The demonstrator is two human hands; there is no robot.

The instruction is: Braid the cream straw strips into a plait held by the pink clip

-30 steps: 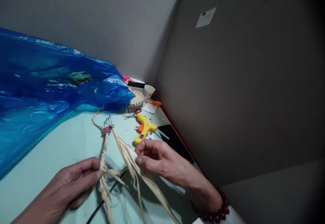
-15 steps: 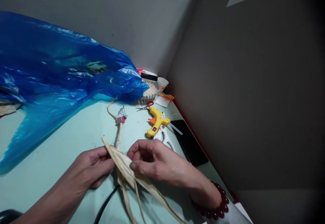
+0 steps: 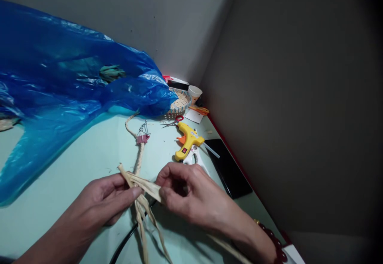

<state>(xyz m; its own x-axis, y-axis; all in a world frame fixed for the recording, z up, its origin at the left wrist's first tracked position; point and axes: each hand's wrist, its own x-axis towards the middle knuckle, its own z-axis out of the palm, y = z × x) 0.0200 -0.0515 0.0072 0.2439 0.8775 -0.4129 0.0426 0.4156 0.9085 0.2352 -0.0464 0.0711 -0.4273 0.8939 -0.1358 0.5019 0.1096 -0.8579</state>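
Note:
My left hand (image 3: 112,204) pinches the lower end of a pale braided cord (image 3: 139,162), thumb on top where loose husk-like strips (image 3: 143,208) fan out. A short strip end sticks up past its fingers. My right hand (image 3: 187,190) is closed on one flat, pale husk strip (image 3: 149,186) and holds it stretched to the right of the braid. That strip's tail passes under my right wrist. Higher up, a dark pink binder clip (image 3: 143,138) grips the braid, and the cord's thin end curves beyond it. Other strands hang toward the table's near edge.
A yellow glue gun (image 3: 188,140) lies beyond my right hand, beside a white-handled tool (image 3: 196,156), red-handled scissors (image 3: 178,119) and a black tablet-like slab (image 3: 229,168). Behind are a woven basket (image 3: 182,102) and a paper cup (image 3: 195,92). A blue plastic bag (image 3: 74,84) covers the left.
My right hand has drawn the husk strip out to the right, away from the other strands. My left thumb has moved onto the braid's end. The view has shifted slightly.

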